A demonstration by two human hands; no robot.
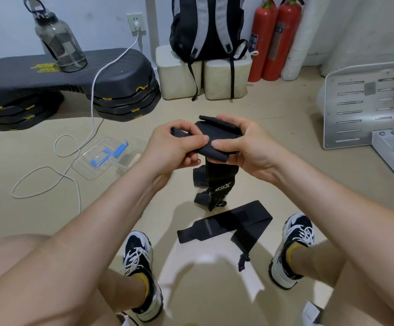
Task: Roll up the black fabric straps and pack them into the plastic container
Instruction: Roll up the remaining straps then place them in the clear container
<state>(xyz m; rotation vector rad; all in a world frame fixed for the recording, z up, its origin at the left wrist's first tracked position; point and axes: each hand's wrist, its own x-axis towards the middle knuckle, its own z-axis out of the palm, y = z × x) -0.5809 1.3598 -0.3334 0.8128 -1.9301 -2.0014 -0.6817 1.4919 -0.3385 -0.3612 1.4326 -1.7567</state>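
With the left hand (175, 147) and right hand (243, 147) both pinching the part-rolled black strap (214, 135) at frame centre, its hanging tail may unwind the roll if either grip slackens before reaching the plastic container (106, 156) at centre left

My held strap (217, 135) is black with white lettering, and the floor strap (224, 228) likewise. The container (85, 165) is clear, its clips (119, 149) blue. My shoes (139, 255) are black and white, my socks (145, 287) yellow.
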